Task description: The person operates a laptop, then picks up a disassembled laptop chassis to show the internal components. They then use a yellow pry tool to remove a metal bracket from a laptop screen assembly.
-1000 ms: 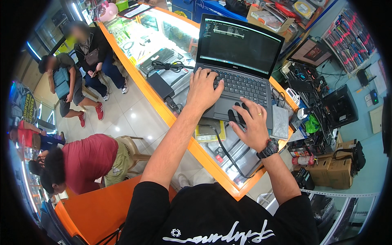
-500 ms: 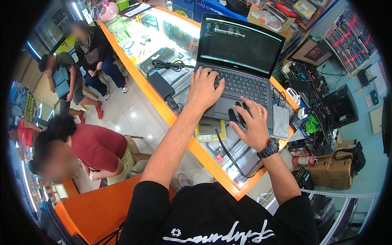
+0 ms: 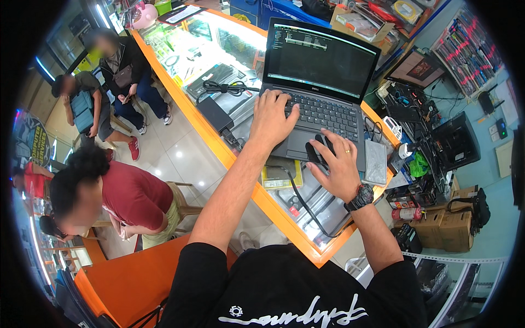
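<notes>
A black laptop (image 3: 325, 116) stands with its lid up on a glass-topped counter, its screen showing a dark window with a short list. My left hand (image 3: 272, 121) rests on the left side of the keyboard, fingers spread over the keys and holding nothing. Over the palm rest, near the touchpad, my right hand (image 3: 340, 168) has its fingers apart and is empty; a wristwatch and a ring are on it. To the laptop's left lies a black power adapter (image 3: 215, 113) with a bundled cable (image 3: 229, 87).
The glass counter has an orange edge (image 3: 240, 172). A grey box-shaped item (image 3: 375, 164) lies right of the laptop, and a black cable (image 3: 303, 205) curves in front. Several people sit to the left, one in a red shirt (image 3: 134, 188). Cardboard boxes (image 3: 456, 230) stand at right.
The person in the red shirt has raised and shifted their head to the right. My hands and the laptop have hardly moved.
</notes>
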`<action>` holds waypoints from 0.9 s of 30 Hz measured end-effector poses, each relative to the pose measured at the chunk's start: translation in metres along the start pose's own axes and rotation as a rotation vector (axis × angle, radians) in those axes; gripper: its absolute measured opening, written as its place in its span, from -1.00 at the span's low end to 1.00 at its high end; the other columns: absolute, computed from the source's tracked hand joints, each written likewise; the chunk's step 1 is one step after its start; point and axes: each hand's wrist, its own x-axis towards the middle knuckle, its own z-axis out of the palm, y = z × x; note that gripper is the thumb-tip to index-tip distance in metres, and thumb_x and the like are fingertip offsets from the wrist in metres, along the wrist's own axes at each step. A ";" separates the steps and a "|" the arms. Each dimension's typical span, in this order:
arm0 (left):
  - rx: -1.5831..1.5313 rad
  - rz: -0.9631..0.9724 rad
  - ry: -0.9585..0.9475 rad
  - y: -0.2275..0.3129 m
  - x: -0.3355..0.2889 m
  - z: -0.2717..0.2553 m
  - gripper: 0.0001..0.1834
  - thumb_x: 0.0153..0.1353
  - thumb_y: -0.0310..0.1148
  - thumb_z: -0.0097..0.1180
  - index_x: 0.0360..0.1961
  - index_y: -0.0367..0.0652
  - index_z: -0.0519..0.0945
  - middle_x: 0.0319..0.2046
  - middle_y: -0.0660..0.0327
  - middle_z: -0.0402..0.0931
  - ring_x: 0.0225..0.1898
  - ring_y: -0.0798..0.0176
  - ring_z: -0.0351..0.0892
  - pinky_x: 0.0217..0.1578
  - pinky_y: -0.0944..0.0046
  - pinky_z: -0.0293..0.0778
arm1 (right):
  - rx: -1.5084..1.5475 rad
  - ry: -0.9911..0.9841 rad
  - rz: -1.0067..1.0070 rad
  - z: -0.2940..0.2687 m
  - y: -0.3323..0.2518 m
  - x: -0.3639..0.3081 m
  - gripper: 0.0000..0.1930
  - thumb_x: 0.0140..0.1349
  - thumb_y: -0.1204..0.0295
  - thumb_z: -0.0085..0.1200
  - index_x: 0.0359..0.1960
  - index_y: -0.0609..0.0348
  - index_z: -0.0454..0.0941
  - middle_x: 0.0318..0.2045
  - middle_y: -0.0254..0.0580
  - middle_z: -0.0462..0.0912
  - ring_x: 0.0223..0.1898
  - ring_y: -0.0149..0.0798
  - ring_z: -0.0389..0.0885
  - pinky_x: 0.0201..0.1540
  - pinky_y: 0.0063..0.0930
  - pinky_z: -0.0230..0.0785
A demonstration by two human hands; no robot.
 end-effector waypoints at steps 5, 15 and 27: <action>0.002 0.003 0.007 -0.001 0.000 0.000 -0.61 0.36 -0.18 0.22 0.03 -0.27 0.69 0.05 0.02 0.59 0.15 -0.08 0.53 0.25 -0.05 0.38 | -0.009 -0.009 0.011 0.002 0.001 0.000 -0.41 0.21 0.17 0.37 0.30 -0.09 0.57 0.40 -0.08 0.41 0.41 0.01 0.35 0.46 0.14 0.05; 0.021 -0.002 -0.010 0.000 -0.001 0.000 -0.61 0.37 -0.17 0.21 0.04 -0.27 0.68 0.07 0.01 0.58 0.18 -0.07 0.52 0.27 -0.06 0.36 | 0.033 0.008 -0.002 0.001 0.000 0.001 -0.61 0.20 0.26 0.40 0.08 -0.10 0.69 0.37 -0.10 0.44 0.40 0.00 0.38 0.44 0.11 0.07; 0.016 -0.006 -0.017 0.001 -0.001 -0.001 -0.60 0.36 -0.18 0.21 0.04 -0.28 0.69 0.07 0.02 0.58 0.17 -0.07 0.52 0.26 -0.06 0.37 | -0.023 -0.036 0.021 0.002 0.001 0.000 -0.48 0.27 0.10 0.33 0.27 -0.16 0.60 0.43 -0.02 0.37 0.46 0.04 0.28 0.47 0.18 -0.01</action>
